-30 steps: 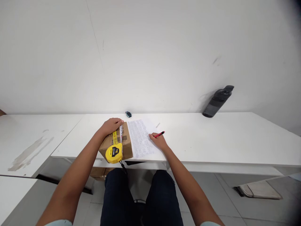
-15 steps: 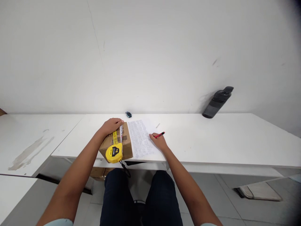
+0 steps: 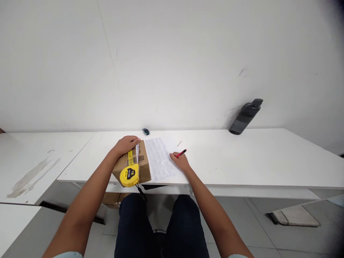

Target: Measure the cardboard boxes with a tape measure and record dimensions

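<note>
A small cardboard box [image 3: 143,167] sits at the front edge of a white table [image 3: 242,161]. My left hand [image 3: 125,144] rests on the box's far end, fingers closed over the end of a tape blade [image 3: 137,153] stretched across the top. The yellow tape measure case [image 3: 129,176] hangs at the box's near edge. Right of the box lies a sheet of paper [image 3: 159,159] covered in handwriting. My right hand [image 3: 180,161] rests on that sheet, closed round a red pen [image 3: 181,153].
A dark bottle [image 3: 245,116] leans against the wall at the back right of the table. A small dark object [image 3: 145,131] lies by the wall behind the box. Another white table [image 3: 34,157] stands to the left. My legs are under the table edge.
Both hands stay where they were on the box and the paper. Only the camera view has shifted slightly.
</note>
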Available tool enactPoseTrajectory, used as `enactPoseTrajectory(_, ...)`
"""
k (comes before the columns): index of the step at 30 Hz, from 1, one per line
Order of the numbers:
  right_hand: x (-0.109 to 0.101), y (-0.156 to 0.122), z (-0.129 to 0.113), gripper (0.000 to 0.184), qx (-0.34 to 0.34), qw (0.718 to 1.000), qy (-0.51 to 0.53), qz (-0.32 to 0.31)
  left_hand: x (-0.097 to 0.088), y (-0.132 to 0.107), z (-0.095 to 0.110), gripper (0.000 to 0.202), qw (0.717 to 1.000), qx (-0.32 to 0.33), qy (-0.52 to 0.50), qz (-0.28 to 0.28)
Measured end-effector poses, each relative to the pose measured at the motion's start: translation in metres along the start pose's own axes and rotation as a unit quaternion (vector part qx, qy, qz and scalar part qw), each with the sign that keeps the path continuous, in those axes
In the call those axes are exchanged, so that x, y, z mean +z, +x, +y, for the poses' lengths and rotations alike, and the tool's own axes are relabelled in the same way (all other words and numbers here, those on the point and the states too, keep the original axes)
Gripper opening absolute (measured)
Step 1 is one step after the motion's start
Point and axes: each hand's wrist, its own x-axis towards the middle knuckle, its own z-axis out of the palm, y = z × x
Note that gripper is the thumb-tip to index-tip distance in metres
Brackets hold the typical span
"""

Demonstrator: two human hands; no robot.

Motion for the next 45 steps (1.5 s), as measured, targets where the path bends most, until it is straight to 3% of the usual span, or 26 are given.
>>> enactPoseTrajectory(18, -0.001, -0.001, -0.005, 0.039, 0.005, 1.000, -0.024, 0.012, 0.000, 0.000, -0.001, 0.046, 1.000, 0.009, 0.011, 0.002)
enactPoseTrajectory(28, -0.001, -0.001, -0.001, 0.040, -0.025, 0.998, -0.061, 0.009, -0.001, -0.003, 0.002, 0.046, 1.000, 0.011, 0.002, 0.001)
enactPoseTrajectory(34, 0.003, -0.008, -0.002, 0.024, -0.069, 0.986, -0.138, 0.070, -0.001, -0.004, 0.000, 0.045, 1.000, 0.004, 0.004, 0.002)
enactPoseTrajectory(41, 0.008, 0.002, -0.006, 0.050, -0.064, 0.975, -0.201, 0.066, 0.000, -0.006, -0.002, 0.044, 1.000, 0.014, -0.009, 0.007)
enactPoseTrajectory(45, 0.014, -0.027, -0.037, 0.057, -0.133, 0.974, -0.172, 0.063, 0.000, -0.008, -0.002, 0.044, 1.000, 0.011, -0.019, 0.014)
